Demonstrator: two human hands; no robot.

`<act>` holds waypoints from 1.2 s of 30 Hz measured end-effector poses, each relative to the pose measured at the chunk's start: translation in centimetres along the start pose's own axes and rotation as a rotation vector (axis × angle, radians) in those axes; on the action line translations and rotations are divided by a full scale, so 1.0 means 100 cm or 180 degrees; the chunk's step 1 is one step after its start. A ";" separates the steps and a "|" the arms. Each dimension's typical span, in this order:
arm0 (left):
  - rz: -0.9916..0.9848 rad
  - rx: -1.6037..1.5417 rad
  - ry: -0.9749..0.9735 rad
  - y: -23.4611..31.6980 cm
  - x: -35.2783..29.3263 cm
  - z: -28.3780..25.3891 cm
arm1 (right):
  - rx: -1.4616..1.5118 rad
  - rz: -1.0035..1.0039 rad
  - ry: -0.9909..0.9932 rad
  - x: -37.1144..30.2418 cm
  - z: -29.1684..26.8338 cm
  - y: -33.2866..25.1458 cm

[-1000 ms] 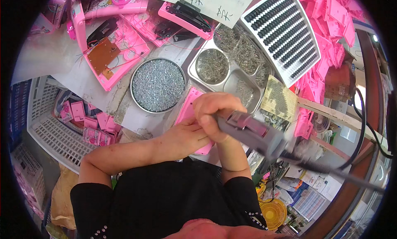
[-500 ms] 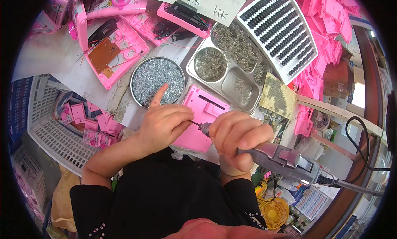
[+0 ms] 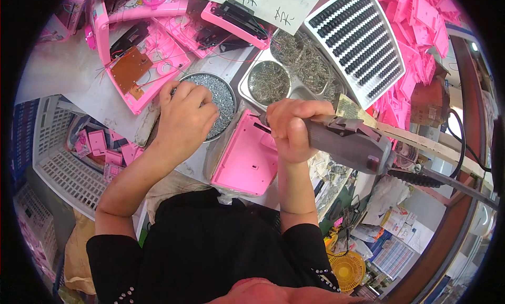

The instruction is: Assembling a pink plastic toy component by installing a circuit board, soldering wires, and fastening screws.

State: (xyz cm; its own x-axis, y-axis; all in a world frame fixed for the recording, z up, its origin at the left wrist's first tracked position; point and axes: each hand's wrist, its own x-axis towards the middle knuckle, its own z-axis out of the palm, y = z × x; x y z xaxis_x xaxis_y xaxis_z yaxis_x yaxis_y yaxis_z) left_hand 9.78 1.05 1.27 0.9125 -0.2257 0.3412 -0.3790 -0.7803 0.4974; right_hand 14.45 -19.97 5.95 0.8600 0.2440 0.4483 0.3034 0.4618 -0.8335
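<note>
My left hand reaches over the round metal bowl of small silvery screws. Its fingers curl down among them, the tips hidden, so I cannot make out what they pinch. My right hand wraps round a grey electric screwdriver, held roughly level with the bit end toward the left. Below the screwdriver's tip lies a pink plastic panel with a slot and small holes, flat on the bench in front of me.
A steel compartment tray of small springs stands beyond the panel. Beside it leans a white tray with rows of black parts. Pink housings with wires lie at the back left, a white basket below them. Pink parts heap up far right.
My left hand has moved from near the screwdriver bit, up and left into the screw bowl. The screwdriver in my right hand has risen away from the panel's middle, toward its far edge.
</note>
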 end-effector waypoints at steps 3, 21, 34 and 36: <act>-0.0047 -0.0037 0.0122 -0.001 0.002 0.000 | -0.0487 0.0011 -0.0001 0.000 0.005 0.010; 0.0444 -0.1212 0.0487 0.027 -0.009 0.004 | 0.0236 0.0464 -0.0152 -0.009 0.037 -0.055; -0.0011 0.0407 -0.0214 -0.007 -0.008 -0.014 | 0.0423 0.0987 -0.0235 -0.055 0.043 -0.051; 0.0172 0.0300 -0.0093 -0.009 -0.013 -0.005 | 0.0263 0.0980 -0.0246 -0.059 0.049 -0.047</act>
State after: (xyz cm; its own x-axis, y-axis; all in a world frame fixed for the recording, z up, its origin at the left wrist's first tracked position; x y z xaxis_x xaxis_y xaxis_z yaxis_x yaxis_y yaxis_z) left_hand 8.91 2.33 0.74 0.8957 -0.2847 0.3415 -0.4128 -0.8177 0.4012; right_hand 5.90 -19.42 8.83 0.8715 0.4455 0.2051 -0.0031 0.4231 -0.9061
